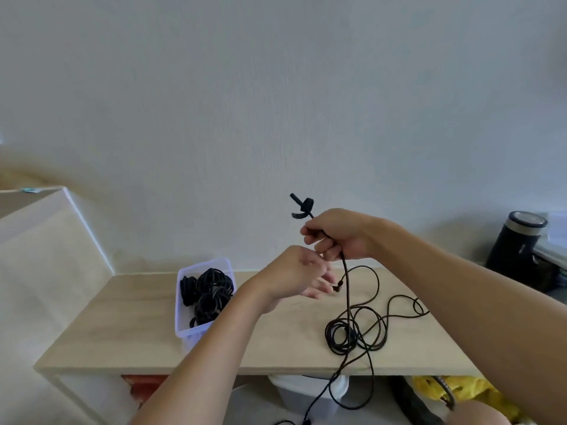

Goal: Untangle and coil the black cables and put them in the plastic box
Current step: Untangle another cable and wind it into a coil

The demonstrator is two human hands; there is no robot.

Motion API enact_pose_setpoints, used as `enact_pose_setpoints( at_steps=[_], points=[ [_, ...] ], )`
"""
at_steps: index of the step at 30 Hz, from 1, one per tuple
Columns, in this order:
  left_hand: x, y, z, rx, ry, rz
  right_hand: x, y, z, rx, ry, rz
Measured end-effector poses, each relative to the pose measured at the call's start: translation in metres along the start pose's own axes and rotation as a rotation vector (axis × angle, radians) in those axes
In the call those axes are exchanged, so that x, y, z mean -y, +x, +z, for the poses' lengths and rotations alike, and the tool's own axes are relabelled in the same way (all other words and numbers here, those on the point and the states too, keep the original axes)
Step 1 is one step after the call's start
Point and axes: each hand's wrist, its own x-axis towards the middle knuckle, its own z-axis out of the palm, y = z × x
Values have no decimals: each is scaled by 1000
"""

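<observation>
Holding the black cable (pixel 346 276) high by its strapped end, your right hand (pixel 337 234) clenches its grip so slack hangs free; your left hand (pixel 294 274) spreads open-fingered, maybe brushing it.

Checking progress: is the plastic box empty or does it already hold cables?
Partly full: coiled black cables lie inside the translucent plastic box.

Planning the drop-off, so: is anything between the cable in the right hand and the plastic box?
Only the left hand, fingers relaxed, sits between the cable gripped by the right hand and the plastic box. The box top is uncovered, though coiled cables part-fill it.
</observation>
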Motion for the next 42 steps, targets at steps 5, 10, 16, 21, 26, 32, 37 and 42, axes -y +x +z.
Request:
enact_pose_setpoints(
  at_steps=[5,10,16,21,26,32,37,42],
  points=[
    [34,25,-10,-185,-496,20,-26,24,11,56,-131,-98],
    [62,47,-20,-348,-580,28,-63,54,22,57,-211,-115],
    [117,69,-20,-475,-490,-3,-109,79,33,36,-123,-140],
    [156,77,-18,-778,39,215,-151,101,32,-199,-317,-138],
    [164,78,-18,-449,560,554,-151,104,30,-11,-678,-174],
    [174,77,-25,-356,590,205,-151,102,21,44,-489,-147],
    [173,71,-43,-296,724,-90,-157,99,4,32,-522,-185],
    [164,65,-40,-118,301,-93,-162,101,9,26,-655,-328]
  ],
)
